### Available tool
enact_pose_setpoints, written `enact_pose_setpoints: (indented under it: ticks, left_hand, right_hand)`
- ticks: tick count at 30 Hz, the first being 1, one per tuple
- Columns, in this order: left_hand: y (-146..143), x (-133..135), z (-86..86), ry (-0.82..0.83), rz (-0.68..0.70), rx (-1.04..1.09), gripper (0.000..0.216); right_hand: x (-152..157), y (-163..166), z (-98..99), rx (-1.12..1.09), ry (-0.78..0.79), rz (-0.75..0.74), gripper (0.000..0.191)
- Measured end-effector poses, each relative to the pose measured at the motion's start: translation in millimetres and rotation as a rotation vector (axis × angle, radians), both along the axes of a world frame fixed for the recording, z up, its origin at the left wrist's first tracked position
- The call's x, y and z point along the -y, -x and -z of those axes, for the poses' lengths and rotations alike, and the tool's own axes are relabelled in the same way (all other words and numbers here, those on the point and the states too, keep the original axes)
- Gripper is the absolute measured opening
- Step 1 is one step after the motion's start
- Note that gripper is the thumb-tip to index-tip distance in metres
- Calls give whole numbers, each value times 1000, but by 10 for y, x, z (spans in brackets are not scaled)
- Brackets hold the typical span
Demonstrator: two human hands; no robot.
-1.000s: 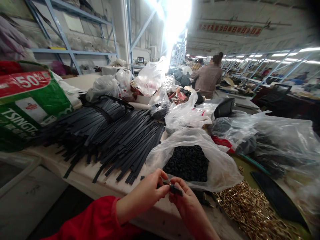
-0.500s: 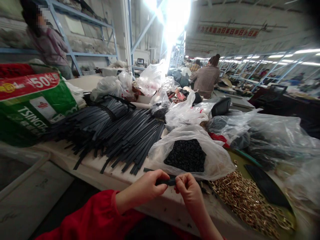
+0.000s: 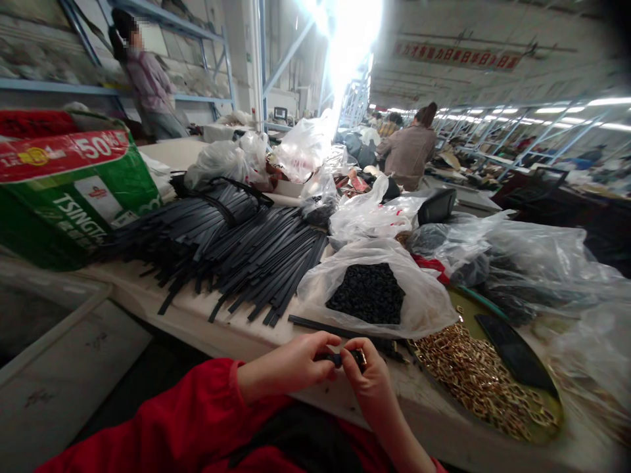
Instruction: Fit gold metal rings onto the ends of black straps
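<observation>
A short length of black strap spans the gap between my two hands at the table's front edge. My left hand pinches its left part between thumb and fingers. On the other side, my right hand grips the right end, where a small gold buckle shows between the fingers. Just behind the hands, another black strap lies flat along the table. Beyond it sits an open plastic bag with a heap of small black pieces inside.
To the right, a yellowish round tray bears many gold buckles and a dark flat piece. Piles of black straps cover the left. A green bag stands far left, above a white bin. Two people are farther back.
The gold buckle now shows at my right fingers, where only strap was visible before. My hands have shifted slightly right. The person at the back left has moved right.
</observation>
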State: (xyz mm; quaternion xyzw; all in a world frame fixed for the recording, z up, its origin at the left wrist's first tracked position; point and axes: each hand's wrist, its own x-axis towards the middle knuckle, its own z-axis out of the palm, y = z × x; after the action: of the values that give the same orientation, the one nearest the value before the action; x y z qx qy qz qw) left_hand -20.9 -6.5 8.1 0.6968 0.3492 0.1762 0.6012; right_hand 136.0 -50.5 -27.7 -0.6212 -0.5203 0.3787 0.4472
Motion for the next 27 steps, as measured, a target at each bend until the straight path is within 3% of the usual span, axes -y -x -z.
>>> enact_pose_setpoints:
  ticks: [4,10,15,22,27]
  left_hand:
    - [-12,-25,35,120,-13,25,45]
    - [-1,-90,76,313,16,33,54]
    - [123,-183,104,399,80,-61,51]
    - [54,-153,197,309,-51,-30,40]
    - [5,-85,192,295,10,-44,39]
  right_hand:
    - [-9,72,14,35,-3,46,23]
    - [-5,80,79,-83,88,-104,32]
    - [-25,40,117,-9,81,-111,27]
    - [-2,25,232,103,70,-181,23]
    - [138,24,273,-112,107,-189,26]
